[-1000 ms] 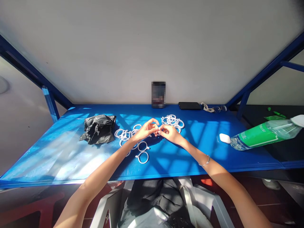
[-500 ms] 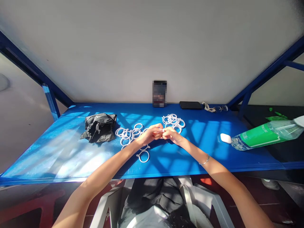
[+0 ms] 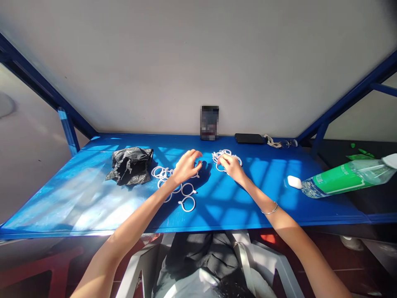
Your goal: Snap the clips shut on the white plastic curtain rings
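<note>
On the blue table (image 3: pixel 93 194) lie two groups of white plastic rings. The left group of loose rings (image 3: pixel 163 174) spreads out towards the table's front, with a single ring (image 3: pixel 187 204) nearest me. My left hand (image 3: pixel 186 165) hovers over this group, its fingers arched and apart, holding nothing. The right pile of rings (image 3: pixel 223 155) sits farther back. My right hand (image 3: pixel 232 165) rests on that pile with its fingertips pinched on a white ring at the pile's near edge. A thin bracelet circles my right wrist.
A crumpled black plastic bag (image 3: pixel 130 165) lies left of the rings. At the back wall stand a small dark box (image 3: pixel 210 122), a black phone (image 3: pixel 249 138) and glasses (image 3: pixel 283 143). A white earbud case (image 3: pixel 294 181) and a lying green-labelled bottle (image 3: pixel 344 178) are at the right.
My hands were joined at the table's middle, working one ring together. They have parted: the right went back to the right pile with the ring, the left opened over the left group.
</note>
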{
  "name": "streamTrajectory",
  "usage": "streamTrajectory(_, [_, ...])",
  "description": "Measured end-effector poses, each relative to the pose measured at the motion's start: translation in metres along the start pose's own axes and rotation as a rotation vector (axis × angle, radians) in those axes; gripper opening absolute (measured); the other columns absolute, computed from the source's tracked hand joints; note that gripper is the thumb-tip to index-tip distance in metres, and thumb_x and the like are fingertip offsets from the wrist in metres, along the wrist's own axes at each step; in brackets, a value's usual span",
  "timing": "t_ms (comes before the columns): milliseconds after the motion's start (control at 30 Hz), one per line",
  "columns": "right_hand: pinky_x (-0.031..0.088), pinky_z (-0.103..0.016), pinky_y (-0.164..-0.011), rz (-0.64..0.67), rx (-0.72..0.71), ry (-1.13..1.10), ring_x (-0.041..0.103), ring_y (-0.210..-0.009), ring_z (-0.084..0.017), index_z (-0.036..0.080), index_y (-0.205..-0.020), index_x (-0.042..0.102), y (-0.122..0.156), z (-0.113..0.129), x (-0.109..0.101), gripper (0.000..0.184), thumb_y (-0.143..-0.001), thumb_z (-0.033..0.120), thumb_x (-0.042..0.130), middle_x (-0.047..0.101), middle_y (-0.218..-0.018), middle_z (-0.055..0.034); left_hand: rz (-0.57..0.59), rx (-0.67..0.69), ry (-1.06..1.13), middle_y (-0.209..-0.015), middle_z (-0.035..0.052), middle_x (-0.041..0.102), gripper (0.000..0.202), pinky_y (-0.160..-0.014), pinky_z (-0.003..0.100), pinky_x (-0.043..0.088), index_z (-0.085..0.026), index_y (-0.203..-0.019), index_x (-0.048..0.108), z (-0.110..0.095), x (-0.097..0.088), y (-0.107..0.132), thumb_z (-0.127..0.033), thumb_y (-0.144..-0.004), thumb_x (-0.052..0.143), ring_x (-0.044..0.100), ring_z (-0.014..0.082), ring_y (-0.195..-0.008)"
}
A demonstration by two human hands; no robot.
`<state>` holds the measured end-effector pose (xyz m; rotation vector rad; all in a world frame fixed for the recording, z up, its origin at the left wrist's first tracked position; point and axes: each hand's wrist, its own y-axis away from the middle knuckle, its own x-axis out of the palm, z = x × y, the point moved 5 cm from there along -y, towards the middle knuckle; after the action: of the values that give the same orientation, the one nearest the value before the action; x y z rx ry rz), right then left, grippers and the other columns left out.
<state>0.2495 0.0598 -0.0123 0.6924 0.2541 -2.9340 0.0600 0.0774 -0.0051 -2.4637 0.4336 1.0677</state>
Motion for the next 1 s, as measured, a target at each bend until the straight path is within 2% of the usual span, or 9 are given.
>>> streamTrajectory(100, [0.029, -0.029, -0.061, -0.198, -0.059, 0.301, 0.051, -0.071, -0.019, 0.02, -0.073, 0.058, 0.001, 0.004, -0.02, 0.027, -0.09, 0.038, 0.046, 0.062, -0.08, -0.0067, 0.039, -0.178, -0.536, -0.108, 0.0211, 0.063, 0.029, -0.094, 0.049, 0.041, -0.008, -0.106, 0.064, 0.01, -0.006, 0.005, -0.026, -0.094, 0.045, 0.057, 0.0371, -0.11])
streamTrajectory(167, [0.026, -0.029, -0.059, -0.279, -0.075, 0.501, 0.055, -0.073, -0.02, 0.019, -0.075, 0.059, 0.003, 0.006, -0.029, 0.026, -0.091, 0.033, 0.045, 0.064, -0.082, -0.0077, 0.105, -0.276, -0.662, -0.11, 0.025, 0.063, 0.035, -0.094, 0.051, 0.041, -0.004, -0.109, 0.065, 0.015, -0.008, 0.008, -0.03, -0.096, 0.047, 0.056, 0.0403, -0.113])
streamTrajectory(333, [0.022, -0.028, -0.055, -0.261, -0.042, 0.833, 0.06, -0.073, -0.02, 0.018, -0.078, 0.063, 0.002, 0.003, -0.03, 0.022, -0.092, 0.029, 0.049, 0.069, -0.086, -0.0082, 0.199, -0.295, -0.664, -0.109, 0.0248, 0.064, 0.029, -0.093, 0.049, 0.042, -0.004, -0.101, 0.069, 0.021, -0.007, 0.008, -0.022, -0.094, 0.047, 0.057, 0.0404, -0.114])
streamTrajectory(500, [0.024, -0.028, -0.056, -0.205, -0.017, 0.901, 0.063, -0.077, -0.021, 0.018, -0.085, 0.066, 0.001, 0.003, -0.028, 0.021, -0.093, 0.031, 0.052, 0.071, -0.092, -0.0083, 0.193, -0.289, -0.633, -0.106, 0.0232, 0.068, 0.035, -0.088, 0.047, 0.044, -0.002, -0.114, 0.064, 0.026, -0.007, 0.006, -0.006, -0.089, 0.04, 0.064, 0.0377, -0.106])
streamTrajectory(667, [0.025, -0.027, -0.056, -0.156, -0.013, 0.902, 0.064, -0.077, -0.021, 0.019, -0.087, 0.068, 0.002, 0.0, -0.026, 0.021, -0.091, 0.037, 0.057, 0.07, -0.095, -0.0066, 0.153, -0.225, -0.582, -0.105, 0.0183, 0.069, 0.041, -0.087, 0.043, 0.044, -0.007, -0.123, 0.058, 0.029, -0.009, 0.005, -0.004, -0.087, 0.039, 0.066, 0.0319, -0.1])
streamTrajectory(767, [0.029, -0.026, -0.056, -0.17, -0.052, 0.879, 0.065, -0.078, -0.021, 0.02, -0.091, 0.068, 0.003, 0.001, -0.026, 0.022, -0.09, 0.039, 0.058, 0.07, -0.095, -0.0064, 0.058, -0.121, -0.301, -0.095, 0.0114, 0.068, 0.031, -0.079, 0.035, 0.044, -0.012, -0.113, 0.06, 0.025, -0.013, 0.001, -0.01, -0.088, 0.042, 0.064, 0.0242, -0.086])
streamTrajectory(867, [0.038, -0.026, -0.059, -0.167, -0.158, 0.779, 0.067, -0.084, -0.022, 0.019, -0.099, 0.068, 0.004, 0.007, -0.023, 0.021, -0.092, 0.035, 0.056, 0.07, -0.102, -0.0078, 0.039, -0.103, 0.29, -0.08, 0.0037, 0.062, 0.018, -0.068, 0.027, 0.042, -0.016, -0.099, 0.061, 0.019, -0.014, -0.004, -0.03, -0.089, 0.055, 0.057, 0.0168, -0.072])
streamTrajectory(933, [0.045, -0.027, -0.066, -0.125, -0.282, 0.681, 0.067, -0.092, -0.023, 0.019, -0.106, 0.067, 0.007, 0.015, -0.017, 0.022, -0.093, 0.031, 0.054, 0.07, -0.109, -0.0091, 0.071, -0.138, 0.686, -0.077, 0.0009, 0.06, 0.03, -0.066, 0.024, 0.041, -0.017, -0.096, 0.06, 0.016, -0.011, -0.006, -0.043, -0.083, 0.067, 0.055, 0.0132, -0.068])
streamTrajectory(1000, [0.05, -0.029, -0.072, -0.06, -0.405, 0.602, 0.067, -0.099, -0.024, 0.019, -0.113, 0.066, 0.011, 0.022, -0.006, 0.026, -0.094, 0.03, 0.053, 0.069, -0.114, -0.0106, 0.085, -0.192, 0.984, -0.075, -0.0009, 0.059, 0.04, -0.067, 0.023, 0.042, -0.016, -0.095, 0.059, 0.013, -0.005, -0.006, -0.045, -0.073, 0.078, 0.053, 0.0106, -0.067])
